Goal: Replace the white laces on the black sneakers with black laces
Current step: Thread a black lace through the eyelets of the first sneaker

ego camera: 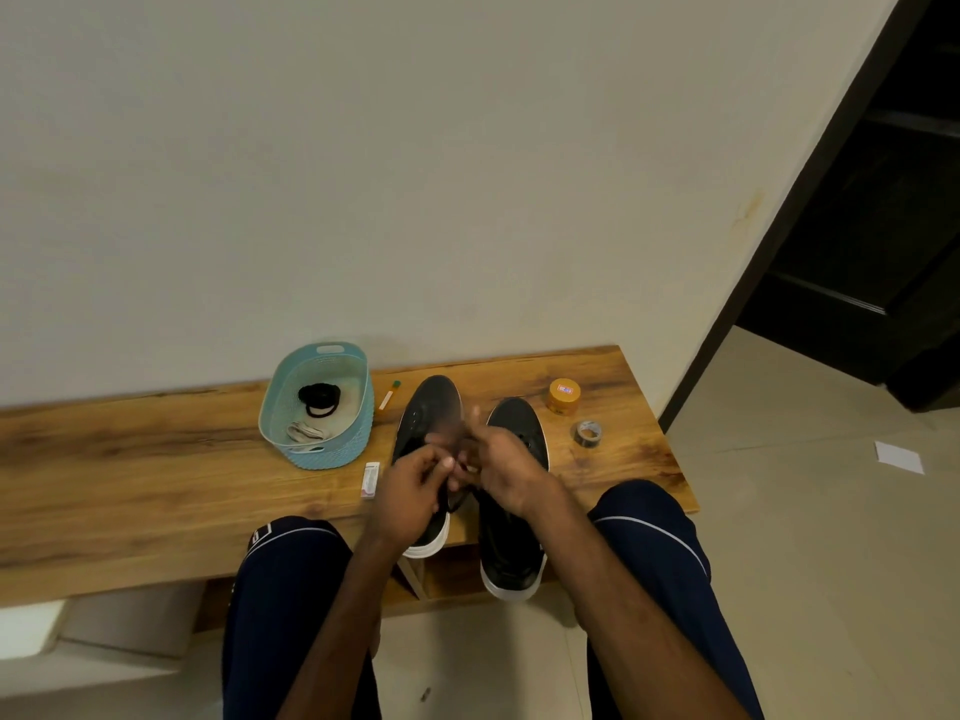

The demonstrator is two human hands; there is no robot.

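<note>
Two black sneakers with white soles stand side by side on a wooden bench, the left sneaker (434, 407) and the right sneaker (511, 543). Both my hands meet over the left sneaker's lacing area. My left hand (410, 491) has its fingers curled and pinches a black lace there. My right hand (501, 462) is blurred, its fingers curled on the same lace with one finger raised. A coiled black lace (319, 399) and bundled white laces (306, 432) lie in a light blue basket (332, 454) left of the shoes.
The wooden bench (156, 485) runs along a plain wall. On it lie a small white box (370, 479), a thin marker (389, 394), an orange-lidded jar (564, 396) and a grey tape roll (588, 433). My knees frame the sneakers. A dark doorway opens at right.
</note>
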